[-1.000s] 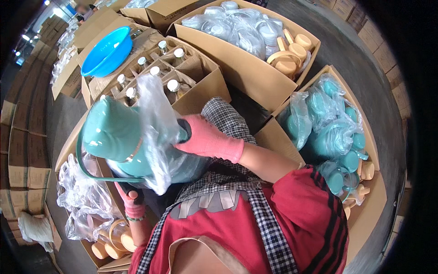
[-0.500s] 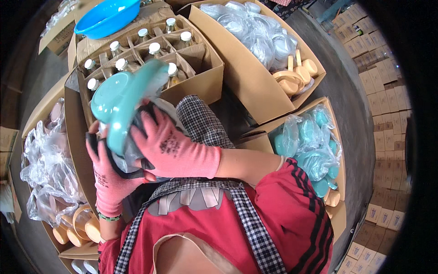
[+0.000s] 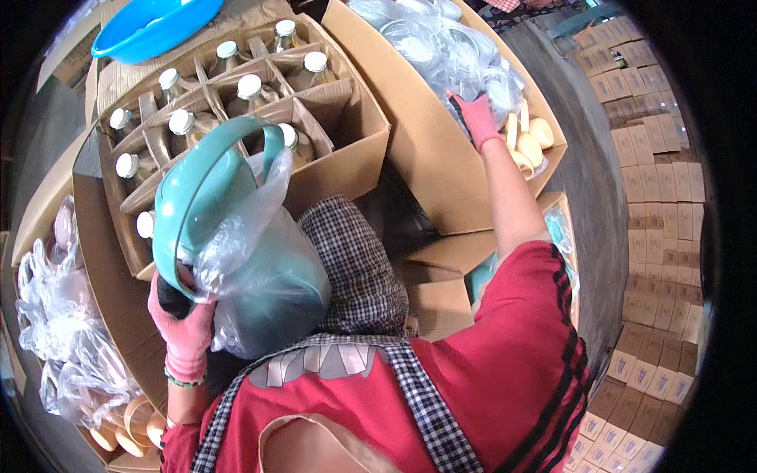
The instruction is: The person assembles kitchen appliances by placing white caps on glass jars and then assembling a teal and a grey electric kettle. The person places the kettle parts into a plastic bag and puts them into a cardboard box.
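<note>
Amid ctns [image 3: 414, 134], grey flr [image 3: 597, 181]: L hand [image 3: 183, 325] grips teal jug [image 3: 290, 288]; R hand [image 3: 476, 121], can't tell.

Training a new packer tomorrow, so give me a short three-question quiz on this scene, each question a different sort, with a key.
1. True or false: the right hand holds the teal vessel by its arched handle.
2. The right hand is at a cardboard box containing:
A) folded towels
B) plastic-wrapped pieces and peach-coloured cups
C) rolled cables
3. What colour are the caps on the bottles in the divided carton?

Key:
1. False; the left hand holds it, near the handle's lower end.
2. B
3. White
</note>
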A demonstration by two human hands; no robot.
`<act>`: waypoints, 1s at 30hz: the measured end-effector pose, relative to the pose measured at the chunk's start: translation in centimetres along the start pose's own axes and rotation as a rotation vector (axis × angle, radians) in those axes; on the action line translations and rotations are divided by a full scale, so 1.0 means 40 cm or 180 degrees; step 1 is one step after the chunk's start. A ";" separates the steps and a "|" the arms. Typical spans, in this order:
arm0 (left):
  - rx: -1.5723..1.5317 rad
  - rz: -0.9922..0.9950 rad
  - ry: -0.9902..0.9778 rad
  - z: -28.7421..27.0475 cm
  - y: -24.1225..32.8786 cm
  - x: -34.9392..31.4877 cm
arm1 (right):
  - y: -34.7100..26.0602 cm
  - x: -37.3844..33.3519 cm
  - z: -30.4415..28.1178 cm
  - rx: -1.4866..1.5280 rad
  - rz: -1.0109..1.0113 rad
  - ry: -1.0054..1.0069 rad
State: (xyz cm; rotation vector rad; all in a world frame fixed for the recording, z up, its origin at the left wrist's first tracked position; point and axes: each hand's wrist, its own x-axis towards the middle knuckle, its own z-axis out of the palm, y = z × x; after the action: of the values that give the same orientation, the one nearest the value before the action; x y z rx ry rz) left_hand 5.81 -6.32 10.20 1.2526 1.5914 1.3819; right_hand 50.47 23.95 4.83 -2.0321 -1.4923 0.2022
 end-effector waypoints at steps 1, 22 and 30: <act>-0.0059 -0.0099 0.0030 0.004 0.002 0.003 | 0.011 0.011 0.020 0.0800 0.0377 -0.0601; 0.0041 -0.0389 0.0465 0.003 -0.040 0.028 | 0.079 0.319 0.232 0.1156 0.0484 -0.0854; 0.0023 -0.0456 0.0138 -0.027 -0.055 0.016 | 0.136 0.291 0.280 0.0083 -0.0004 -0.0059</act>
State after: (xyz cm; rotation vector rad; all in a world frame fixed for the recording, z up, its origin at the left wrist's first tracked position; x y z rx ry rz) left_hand 4.11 -6.03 8.33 1.0967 1.6825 1.3223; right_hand 53.93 37.73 -4.60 -2.0139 -1.4948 0.2395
